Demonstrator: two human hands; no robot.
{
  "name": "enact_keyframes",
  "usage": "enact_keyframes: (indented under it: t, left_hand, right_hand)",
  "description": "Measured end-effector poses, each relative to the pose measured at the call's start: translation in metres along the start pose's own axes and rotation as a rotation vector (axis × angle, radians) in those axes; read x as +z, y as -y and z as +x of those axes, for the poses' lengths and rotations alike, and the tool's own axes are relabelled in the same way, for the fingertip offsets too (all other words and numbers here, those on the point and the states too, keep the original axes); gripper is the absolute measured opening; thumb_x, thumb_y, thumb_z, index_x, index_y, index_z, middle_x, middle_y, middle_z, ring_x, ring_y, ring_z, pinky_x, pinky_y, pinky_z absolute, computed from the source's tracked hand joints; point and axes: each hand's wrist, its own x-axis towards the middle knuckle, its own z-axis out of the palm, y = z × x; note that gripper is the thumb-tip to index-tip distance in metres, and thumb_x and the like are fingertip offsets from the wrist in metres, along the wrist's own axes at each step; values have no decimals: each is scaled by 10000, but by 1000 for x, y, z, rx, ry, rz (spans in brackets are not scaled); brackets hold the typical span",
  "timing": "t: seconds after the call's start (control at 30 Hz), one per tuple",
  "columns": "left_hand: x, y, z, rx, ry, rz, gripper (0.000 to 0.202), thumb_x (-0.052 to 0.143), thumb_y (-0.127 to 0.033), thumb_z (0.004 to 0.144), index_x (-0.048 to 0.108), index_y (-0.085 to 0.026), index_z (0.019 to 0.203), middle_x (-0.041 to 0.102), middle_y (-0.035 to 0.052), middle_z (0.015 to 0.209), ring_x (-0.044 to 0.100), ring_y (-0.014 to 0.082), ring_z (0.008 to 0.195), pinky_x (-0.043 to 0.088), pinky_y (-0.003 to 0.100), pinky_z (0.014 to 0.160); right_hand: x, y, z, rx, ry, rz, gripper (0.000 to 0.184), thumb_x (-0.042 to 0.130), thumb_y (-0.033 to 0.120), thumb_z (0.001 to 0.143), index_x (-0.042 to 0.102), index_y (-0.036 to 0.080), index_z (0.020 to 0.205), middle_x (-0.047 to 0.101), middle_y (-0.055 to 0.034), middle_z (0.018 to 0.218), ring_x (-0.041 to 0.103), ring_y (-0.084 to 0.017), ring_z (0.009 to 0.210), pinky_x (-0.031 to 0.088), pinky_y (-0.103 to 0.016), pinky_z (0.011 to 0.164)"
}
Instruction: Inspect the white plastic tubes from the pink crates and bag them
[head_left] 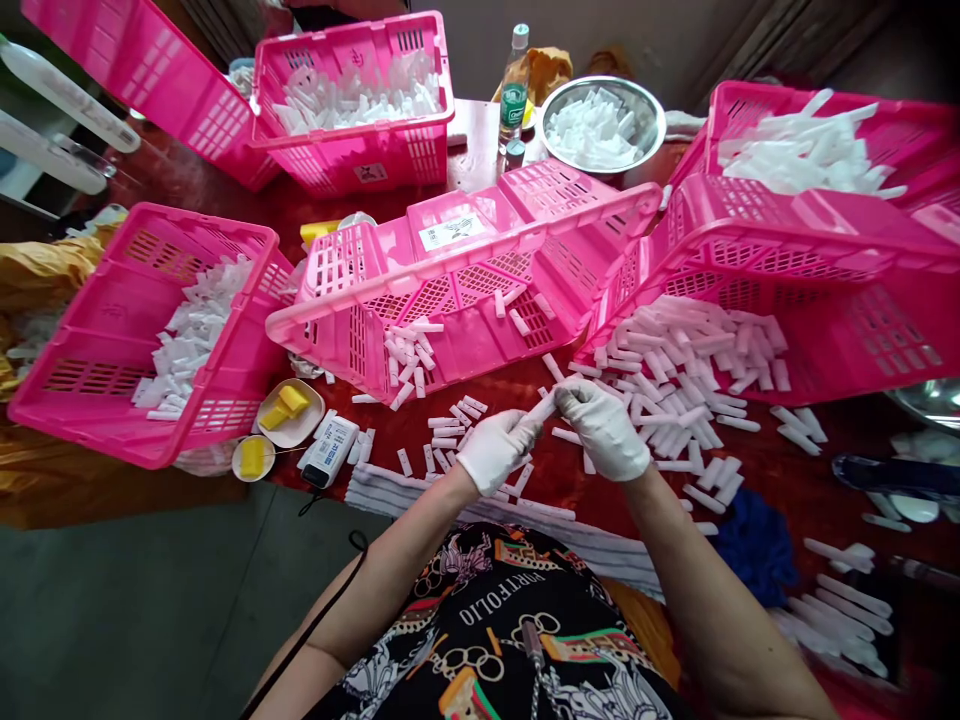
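Note:
My left hand [496,452], in a white glove, pinches one end of a small white plastic piece [543,408], oblong and flat-looking. On its other end, the fingers of my right hand [606,428] are closed; that glove is white too, with greyish fingertips. Both hands are just above the red tabletop. Loose white pieces [457,424] of the same kind lie left of my left hand. A large heap of them [675,370] spreads beyond my right hand, spilling from a pink crate tipped on its side. Another tipped pink crate [465,270] ahead holds a few more.
Upright and tilted pink crates [360,155] with white pieces stand behind and left. A metal bowl [652,120] of pieces sits beside a bottle [514,95]. Yellow blocks [289,402] on a small dish and a white box-shaped device [331,452] lie left; blue cloth [756,545] lies right.

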Motion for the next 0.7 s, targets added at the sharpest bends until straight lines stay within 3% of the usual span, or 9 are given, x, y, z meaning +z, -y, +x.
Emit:
enact_keyframes:
  t: [0.13,0.2,0.3,0.43,0.53,0.6,0.7]
  left_hand:
    - [-10,-2,0,-276,424,-358,360,566,-464,837,535,-105,821,267,-96,535,108,-2,386,148,146,380]
    - [-16,-2,3,-372,479,-457,348,507,-442,879,531,-99,827,235,-100,534,76,1,386,148,140,374]
    - [-14,2,11,-342,452,-458,332,474,-431,896,530,-106,858,263,-92,540,87,7,381,156,140,371]
    - [9,23,24,-260,329,-341,345,524,-501,844,483,-160,809,284,-91,548,107,14,378,166,146,385]
    - [16,35,35,-222,151,90,420,454,-580,842,530,-168,822,414,-42,572,259,49,393,239,184,414]
    - [0,33,42,-129,-93,548,360,477,-516,849,591,-174,857,549,20,673,448,104,521,353,226,515]
    - [-53,14,47,4,-559,1068,185,546,-295,836,635,-180,952,631,103,903,570,203,833,405,301,753]
  right_hand:
    - [-6,-1,-3,-75,77,19,339,523,523,840,600,207,748,598,-35,823,554,-147,769,481,-269,745]
    - [-9,1,-5,-96,106,36,354,517,533,842,608,201,761,606,-50,895,561,-157,816,487,-283,776]
    - [-6,2,-10,-49,128,33,354,530,541,833,618,199,866,623,-65,992,581,-172,891,489,-288,796]
    - [2,-17,-21,97,58,-9,357,563,530,811,625,204,943,651,-61,987,599,-170,863,483,-271,753]
    - [-9,-49,-23,191,-95,-22,405,477,564,835,616,184,861,640,-50,799,584,-164,718,478,-298,698]
    - [-30,-70,-16,215,-333,-144,415,494,585,801,580,178,814,618,-48,747,571,-173,682,469,-324,692]
    - [-64,-92,5,269,-754,-424,389,514,559,773,532,176,838,612,-72,777,574,-206,705,449,-353,683]
